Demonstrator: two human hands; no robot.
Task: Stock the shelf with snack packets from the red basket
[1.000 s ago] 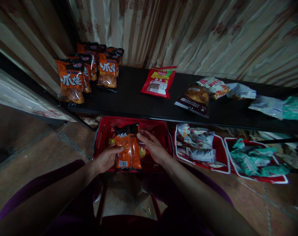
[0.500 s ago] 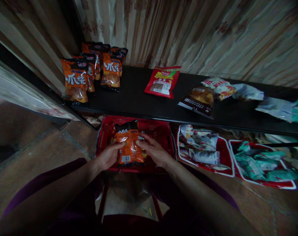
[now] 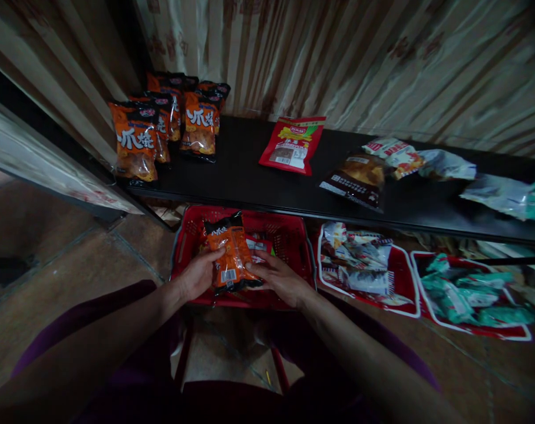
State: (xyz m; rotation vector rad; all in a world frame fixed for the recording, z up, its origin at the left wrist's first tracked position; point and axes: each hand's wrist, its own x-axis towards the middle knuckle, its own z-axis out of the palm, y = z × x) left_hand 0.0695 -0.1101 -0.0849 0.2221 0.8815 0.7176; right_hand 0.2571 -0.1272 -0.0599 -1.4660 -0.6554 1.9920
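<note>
Both of my hands are closed on one orange snack bag (image 3: 233, 250). Left grip (image 3: 199, 274) has its left side, thumb across the front; right grip (image 3: 285, 278) has the lower right edge, thumb on the front. Bag's tilted, black top end away from me, barcode toward me. It's over the big red basket (image 3: 294, 235); can't tell whether it touches the contents. A red-and-green packet (image 3: 264, 245) shows in there, just beside my right fingers.

Black shelf (image 3: 238, 171) beyond the basket: cluster of orange bags (image 3: 135, 144) at the left end, red bag (image 3: 293, 146) near the middle, brown bag (image 3: 356, 178) right of that, whitish packets farther right. Two small baskets on my right: nearer one (image 3: 403, 265) has white packets (image 3: 367, 278), the next (image 3: 475, 330) teal packets (image 3: 455, 299). Curtain (image 3: 303, 53) behind the shelf. Dim light.
</note>
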